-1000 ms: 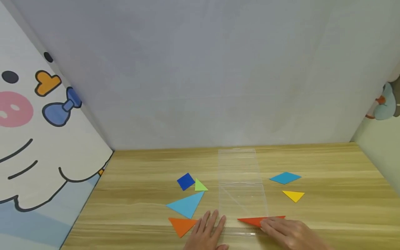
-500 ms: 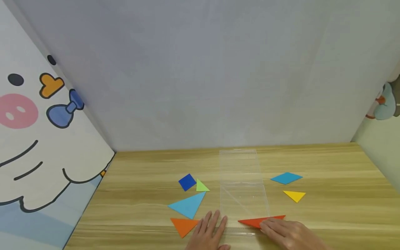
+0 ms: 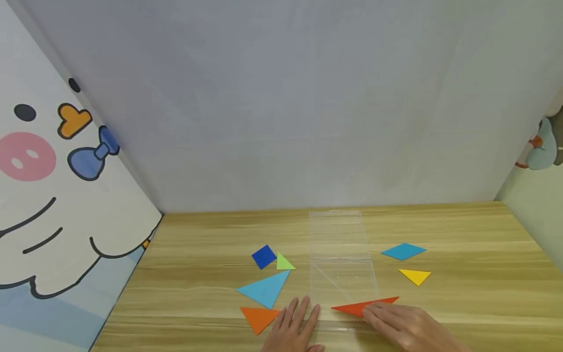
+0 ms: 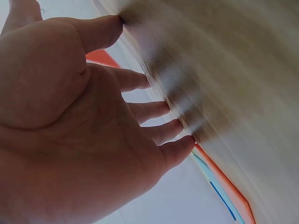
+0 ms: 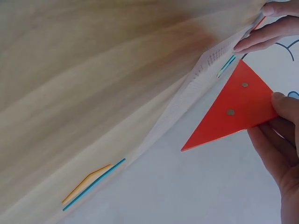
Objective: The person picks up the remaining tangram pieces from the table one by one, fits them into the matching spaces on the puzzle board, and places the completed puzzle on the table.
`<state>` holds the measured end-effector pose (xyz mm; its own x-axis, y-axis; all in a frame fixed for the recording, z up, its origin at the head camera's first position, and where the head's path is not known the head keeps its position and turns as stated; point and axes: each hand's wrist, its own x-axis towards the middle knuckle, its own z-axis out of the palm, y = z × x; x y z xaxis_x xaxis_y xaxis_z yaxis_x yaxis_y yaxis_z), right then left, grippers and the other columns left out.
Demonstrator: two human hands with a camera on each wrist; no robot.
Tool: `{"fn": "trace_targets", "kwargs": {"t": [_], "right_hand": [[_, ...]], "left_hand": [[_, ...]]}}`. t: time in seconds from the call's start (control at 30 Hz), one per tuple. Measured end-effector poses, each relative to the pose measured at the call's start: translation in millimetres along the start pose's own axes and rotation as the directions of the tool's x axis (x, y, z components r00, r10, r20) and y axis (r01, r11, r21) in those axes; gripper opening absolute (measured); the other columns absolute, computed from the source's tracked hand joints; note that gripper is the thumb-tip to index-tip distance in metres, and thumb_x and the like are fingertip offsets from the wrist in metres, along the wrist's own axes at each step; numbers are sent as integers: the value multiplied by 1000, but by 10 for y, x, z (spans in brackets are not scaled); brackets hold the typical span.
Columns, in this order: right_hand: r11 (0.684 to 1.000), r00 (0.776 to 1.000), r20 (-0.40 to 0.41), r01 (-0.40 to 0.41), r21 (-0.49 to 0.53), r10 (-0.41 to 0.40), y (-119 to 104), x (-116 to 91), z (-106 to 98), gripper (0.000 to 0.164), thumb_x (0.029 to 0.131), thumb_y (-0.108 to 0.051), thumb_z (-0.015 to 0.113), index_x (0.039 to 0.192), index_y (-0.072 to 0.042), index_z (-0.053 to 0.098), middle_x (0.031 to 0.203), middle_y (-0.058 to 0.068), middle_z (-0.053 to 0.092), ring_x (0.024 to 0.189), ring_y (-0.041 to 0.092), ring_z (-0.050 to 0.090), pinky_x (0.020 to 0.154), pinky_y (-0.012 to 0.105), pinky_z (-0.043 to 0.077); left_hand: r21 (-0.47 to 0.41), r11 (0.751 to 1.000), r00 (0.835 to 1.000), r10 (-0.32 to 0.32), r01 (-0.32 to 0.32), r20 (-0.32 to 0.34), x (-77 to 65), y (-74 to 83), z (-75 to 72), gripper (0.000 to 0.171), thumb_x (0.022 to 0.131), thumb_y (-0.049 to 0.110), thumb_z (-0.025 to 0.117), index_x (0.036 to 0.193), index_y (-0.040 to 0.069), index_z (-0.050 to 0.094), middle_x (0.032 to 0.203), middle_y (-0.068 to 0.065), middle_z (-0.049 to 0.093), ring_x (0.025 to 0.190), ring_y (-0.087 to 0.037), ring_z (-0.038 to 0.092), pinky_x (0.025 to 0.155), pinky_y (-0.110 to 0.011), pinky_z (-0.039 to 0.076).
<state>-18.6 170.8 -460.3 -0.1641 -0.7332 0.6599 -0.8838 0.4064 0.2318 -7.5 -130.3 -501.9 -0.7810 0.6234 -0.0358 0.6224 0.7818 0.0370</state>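
My right hand (image 3: pixel 409 325) pinches a red triangle (image 3: pixel 352 309) at its edge, thumb on one side and fingers on the other. In the right wrist view the red triangle (image 5: pixel 233 109) is held up off the table, and two small round metal dots show on its face. It overlaps the near part of a clear plastic case (image 3: pixel 340 281) that lies unfolded in two panels. My left hand (image 3: pixel 292 325) rests with spread fingers, fingertips on the table at the case's left edge. Its little finger side is right at an orange triangle (image 3: pixel 256 319).
Left of the case lie a light blue triangle (image 3: pixel 266 289), a green triangle (image 3: pixel 283 262) and a dark blue square (image 3: pixel 264 257). On the right are a blue rhombus (image 3: pixel 403 251) and a yellow triangle (image 3: pixel 415 276). A pale wall (image 3: pixel 325 107) closes off the wooden table (image 3: pixel 198 244) behind.
My right hand has shifted slightly left and away from me with the red triangle, whose right end now tilts higher. The left hand keeps its place.
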Motion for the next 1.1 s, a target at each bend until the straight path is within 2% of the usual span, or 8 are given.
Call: {"fn": "trace_targets", "kwargs": {"t": [0.13,0.3,0.4,0.47,0.6,0.73,0.83,1.1], "right_hand": [[1000,1000,4,29,-5,-29,-1,43,16,64,109,-52,39,108,4,71,99,11,76,83,20,75,65,24,58],[999,999,9,37,-32,-37,-9,100,50,64,110,-50,37,103,3,72,95,9,76,81,18,75,63,23,58],[998,999,6,38,-59,-38,-11,138,75,63,112,-47,35,100,3,72,92,8,77,78,17,74,60,22,57],[996,999,3,42,-75,-41,-10,161,91,60,113,-43,35,99,3,72,91,7,76,77,17,74,59,21,56],[997,999,-6,40,-71,-41,-12,182,114,58,113,-42,37,101,4,71,91,8,76,78,18,74,60,23,57],[997,1000,-5,29,-65,-29,-22,186,121,62,111,-47,37,101,4,72,91,9,76,78,19,74,64,24,58],[999,1000,9,8,-47,-7,-49,197,123,67,110,-52,37,100,3,73,91,8,77,77,18,74,66,25,59],[1000,1000,12,-16,-18,16,-100,245,165,66,110,-52,38,99,2,74,89,7,76,74,16,73,64,24,59]], "left_hand": [[7,1000,1000,-2,2,-3,-2,4,6,66,107,61,30,156,18,43,157,-10,44,140,-30,47,104,-44,48],[32,999,1000,4,-4,-28,-9,8,4,66,107,61,33,155,18,44,155,-10,46,138,-29,49,103,-43,50],[32,999,1000,-1,2,-20,-6,8,5,66,107,61,32,156,19,44,156,-9,45,139,-29,48,103,-43,49],[31,999,1000,-4,4,-15,-4,7,6,66,107,61,31,157,19,43,157,-9,45,140,-28,47,104,-43,49],[64,998,998,17,-13,-60,-10,0,11,66,107,61,31,155,18,45,155,-9,48,137,-28,50,101,-42,51],[99,995,992,45,-34,-115,-14,-14,34,64,107,60,32,153,17,48,152,-10,51,134,-28,54,98,-40,53],[104,994,990,50,-37,-129,-16,-17,41,64,107,60,32,152,17,49,151,-10,52,133,-28,54,97,-40,53],[95,995,994,32,-22,-107,-29,-4,27,65,107,61,30,153,18,48,152,-9,50,135,-28,53,99,-41,52]]}}
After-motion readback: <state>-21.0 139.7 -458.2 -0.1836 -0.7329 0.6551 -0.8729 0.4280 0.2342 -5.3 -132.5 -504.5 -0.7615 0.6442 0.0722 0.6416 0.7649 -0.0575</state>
